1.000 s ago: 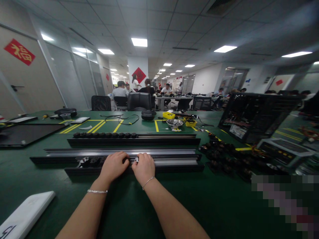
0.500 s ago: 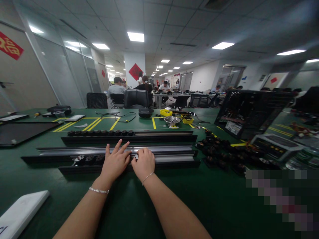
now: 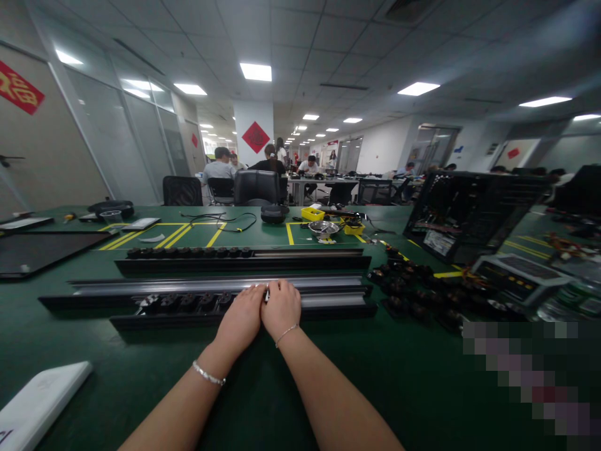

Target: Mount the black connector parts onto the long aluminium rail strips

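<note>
A black channel rail with a silvery inside [image 3: 335, 300] lies nearest me, with a row of small black round-topped parts [image 3: 188, 303] seated in its left half. My left hand [image 3: 239, 319] is closed over the middle of this rail, just right of that row. Its fingertips meet those of my right hand [image 3: 282, 307], which is also closed over the rail. A small black-and-white bit [image 3: 267, 295] shows between the hands; most of it is hidden. Behind lie a longer rail [image 3: 107, 288] and a third rail [image 3: 310, 262] that also carries black parts on its left.
A pile of loose black parts [image 3: 417, 285] lies right of the rails, beside an open computer case [image 3: 474, 213] and a power supply unit [image 3: 521, 275]. A metal bowl [image 3: 323, 229] and yellow bins [image 3: 312, 213] stand behind. A white box [image 3: 44, 404] sits front left.
My left hand has moved right and closed beside my right hand, uncovering more black parts in the near rail. My right hand has shifted slightly right along the rail.
</note>
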`<state>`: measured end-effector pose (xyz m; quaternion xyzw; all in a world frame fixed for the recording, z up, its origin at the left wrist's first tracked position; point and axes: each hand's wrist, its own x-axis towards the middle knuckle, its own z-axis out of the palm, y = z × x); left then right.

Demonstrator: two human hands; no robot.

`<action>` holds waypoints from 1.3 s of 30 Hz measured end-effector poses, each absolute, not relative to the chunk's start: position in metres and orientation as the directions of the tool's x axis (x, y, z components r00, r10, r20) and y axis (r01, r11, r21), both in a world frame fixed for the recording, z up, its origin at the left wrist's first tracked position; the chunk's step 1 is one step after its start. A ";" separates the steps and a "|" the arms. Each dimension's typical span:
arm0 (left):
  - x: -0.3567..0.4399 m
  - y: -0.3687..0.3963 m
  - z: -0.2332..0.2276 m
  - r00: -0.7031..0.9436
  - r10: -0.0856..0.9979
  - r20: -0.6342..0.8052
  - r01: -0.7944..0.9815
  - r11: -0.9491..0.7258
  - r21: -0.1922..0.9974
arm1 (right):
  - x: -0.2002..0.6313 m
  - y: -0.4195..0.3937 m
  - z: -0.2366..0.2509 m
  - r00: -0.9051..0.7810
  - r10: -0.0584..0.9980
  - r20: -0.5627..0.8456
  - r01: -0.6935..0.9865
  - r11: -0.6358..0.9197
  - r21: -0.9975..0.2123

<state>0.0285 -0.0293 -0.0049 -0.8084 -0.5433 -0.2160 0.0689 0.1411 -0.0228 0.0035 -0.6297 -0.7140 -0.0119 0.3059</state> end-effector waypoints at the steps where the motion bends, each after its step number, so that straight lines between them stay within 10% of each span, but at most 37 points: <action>1: 0.030 -0.029 -0.007 0.300 0.856 0.421 0.909 -0.390 0.144 | 0.142 -0.022 0.003 -0.001 0.892 0.453 0.904 0.195 -0.381; 39: 0.031 -0.031 -0.006 0.250 0.886 0.390 0.923 -0.340 0.182 | 0.153 -0.022 0.003 0.054 0.918 0.392 0.924 0.103 -0.369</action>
